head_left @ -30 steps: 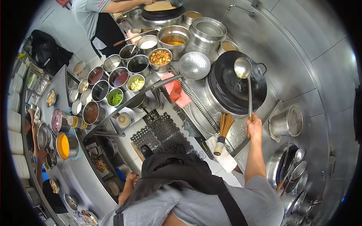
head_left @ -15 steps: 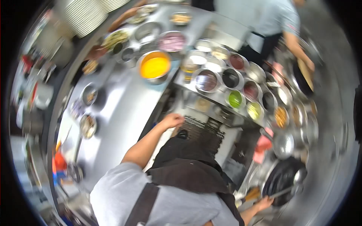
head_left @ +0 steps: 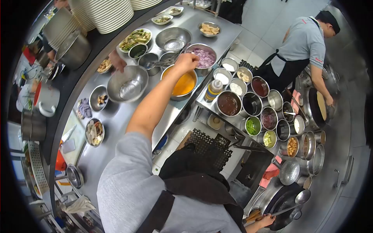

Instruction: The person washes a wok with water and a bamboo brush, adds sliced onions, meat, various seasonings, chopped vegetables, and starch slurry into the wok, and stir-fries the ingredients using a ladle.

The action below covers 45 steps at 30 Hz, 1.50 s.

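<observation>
My left hand [head_left: 187, 62] is above the steel counter, its fingers closed at the edge of a bowl of chopped purple onion [head_left: 203, 56]; what they hold, if anything, is hidden. Just below it sits a pot of orange liquid [head_left: 184, 83]. At the lower right, my right hand [head_left: 267, 221] is wrapped round the handle of a ladle [head_left: 302, 197], whose bowl lies over the black wok [head_left: 285, 206]. A perforated strainer [head_left: 289, 173] rests beside the wok.
A co-worker [head_left: 303, 42] stands at another wok [head_left: 316, 105] at the upper right. Another person's hand [head_left: 117, 62] is by a steel bowl [head_left: 127, 83] on the counter. Sauce pots [head_left: 229, 103] crowd the centre; stacked plates [head_left: 108, 15] stand at the upper left.
The view has turned toward the left counter. My left arm has reached out from near my body to the onion bowl. My right hand keeps hold of the ladle at the wok.
</observation>
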### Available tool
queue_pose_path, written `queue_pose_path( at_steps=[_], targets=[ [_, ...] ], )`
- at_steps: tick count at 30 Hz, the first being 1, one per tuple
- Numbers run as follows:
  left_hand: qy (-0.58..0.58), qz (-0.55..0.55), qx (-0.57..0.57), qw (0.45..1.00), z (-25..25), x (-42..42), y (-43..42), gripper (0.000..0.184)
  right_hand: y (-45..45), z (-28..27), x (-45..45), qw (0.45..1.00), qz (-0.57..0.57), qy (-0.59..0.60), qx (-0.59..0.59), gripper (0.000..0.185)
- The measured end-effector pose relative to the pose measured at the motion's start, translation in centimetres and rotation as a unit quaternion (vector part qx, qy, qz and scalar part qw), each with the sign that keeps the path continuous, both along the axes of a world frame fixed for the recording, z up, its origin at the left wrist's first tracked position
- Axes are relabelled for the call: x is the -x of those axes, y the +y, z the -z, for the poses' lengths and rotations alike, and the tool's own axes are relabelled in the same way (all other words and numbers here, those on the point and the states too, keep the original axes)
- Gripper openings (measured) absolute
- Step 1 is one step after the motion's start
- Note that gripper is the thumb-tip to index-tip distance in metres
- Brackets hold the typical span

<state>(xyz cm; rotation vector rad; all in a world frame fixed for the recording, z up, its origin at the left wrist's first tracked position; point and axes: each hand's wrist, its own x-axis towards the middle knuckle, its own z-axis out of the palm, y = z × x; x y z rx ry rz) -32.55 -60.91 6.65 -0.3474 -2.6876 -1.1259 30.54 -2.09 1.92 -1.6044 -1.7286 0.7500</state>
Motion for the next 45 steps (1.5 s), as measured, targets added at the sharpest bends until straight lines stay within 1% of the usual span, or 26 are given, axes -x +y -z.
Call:
queue_pose_path(
  at_steps=[2,3,5,7,9,10,12,13,14,15,17,19,21,22,23,26,30,34,35,37,38,39,41,43,44,45],
  targets=[
    [-0.023,-0.012,0.166,0.986,1.9,5.2,1.8,0.027,0.5,0.0,-1.4,1.0,0.013,0.005,0.003,0.055],
    [-0.019,0.0,0.161,0.987,3.1,7.2,2.5,0.027,0.5,0.1,-2.2,1.0,0.02,0.007,0.012,0.055],
    [-0.092,-0.028,0.357,0.929,6.0,10.6,3.7,0.028,-1.8,-1.9,-2.0,1.0,0.027,0.005,-0.002,0.056],
    [-0.176,0.004,0.383,0.907,8.9,13.1,4.1,0.034,-4.0,-3.7,-2.1,0.999,0.033,0.003,-0.018,0.056],
    [-0.246,0.042,0.374,0.893,10.5,14.3,4.2,0.045,-5.6,-4.9,-2.5,0.999,0.024,0.013,-0.02,0.053],
    [-0.248,0.052,0.374,0.892,9.7,14.1,4.8,0.045,-6.4,-5.5,-2.6,0.999,0.041,0.017,-0.012,0.051],
    [-0.383,0.045,0.268,0.883,6.3,12.8,4.5,0.052,-7.3,-6.4,-2.4,0.998,0.056,0.018,-0.017,0.051],
    [-0.383,0.045,0.272,0.882,7.7,13.0,4.4,0.052,-7.6,-6.2,-2.2,0.997,0.067,0.032,-0.021,0.051],
    [-0.287,0.02,0.286,0.914,9.9,13.4,4.2,0.05,-7.1,-5.6,-2.7,0.997,0.069,0.037,-0.025,0.053],
    [-0.186,-0.003,0.295,0.937,10.3,13.5,4.0,0.049,-6.5,-5.1,-3.0,0.996,0.071,0.04,-0.022,0.053],
    [-0.218,0.026,0.314,0.924,10.0,13.7,3.7,0.047,-6.1,-4.4,-4.0,0.996,0.072,0.036,-0.028,0.053],
    [-0.255,0.058,0.331,0.907,8.9,13.9,4.4,0.046,-8.3,-6.0,-0.9,0.995,0.095,0.034,-0.025,0.053],
    [-0.32,0.083,0.37,0.868,8.4,13.8,5.0,0.046,-8.5,-6.2,-0.9,0.995,0.088,0.047,-0.03,0.053],
    [-0.351,0.094,0.387,0.847,8.5,13.9,5.2,0.045,-7.7,-5.7,-1.9,0.996,0.08,0.049,0.001,0.056],
    [-0.353,0.095,0.39,0.845,8.7,14.1,5.3,0.045,-7.3,-5.2,-1.9,0.996,0.081,0.048,0.003,0.056],
    [-0.341,0.073,0.36,0.865,10.1,13.6,5.1,0.044,-7.2,-5.0,-1.6,0.996,0.064,0.065,0.002,0.055],
    [-0.229,0.089,0.355,0.902,10.1,13.6,4.6,0.057,-7.4,-4.9,0.2,0.998,0.061,0.032,-0.004,0.052],
    [-0.208,0.108,0.402,0.885,9.8,14.8,4.0,0.058,-7.3,-5.1,0.5,0.998,0.048,0.046,0.007,0.052],
    [-0.209,0.111,0.404,0.883,8.3,14.6,4.1,0.058,-7.5,-5.4,0.8,0.998,0.051,0.044,0.009,0.052],
    [-0.254,0.072,0.343,0.901,3.7,13.7,4.0,0.059,-8.0,-5.9,1.1,0.998,0.048,0.037,0.007,0.054],
    [-0.204,0.088,0.275,0.935,5.8,15.5,2.1,0.058,-8.0,-5.7,0.8,0.998,0.049,0.035,0.012,0.054],
    [-0.204,0.087,0.28,0.934,4.9,15.4,1.9,0.058,-7.8,-5.4,0.5,0.999,0.042,0.034,0.004,0.054],
    [-0.25,0.055,0.213,0.943,2.9,15.6,1.7,0.058,-7.1,-4.7,0.1,0.999,0.036,0.037,0.0,0.054],
    [-0.261,0.054,0.181,0.947,3.8,16.2,1.0,0.056,-6.5,-4.0,-0.4,0.998,0.042,0.049,0.008,0.055],
    [-0.234,0.053,0.138,0.961,5.7,16.9,0.4,0.049,-6.3,-3.9,-0.6,0.998,0.046,0.05,0.01,0.055],
    [-0.207,0.053,0.093,0.972,5.7,16.6,0.7,0.042,-6.2,-3.9,-0.6,0.998,0.046,0.046,0.016,0.055]
  ],
)
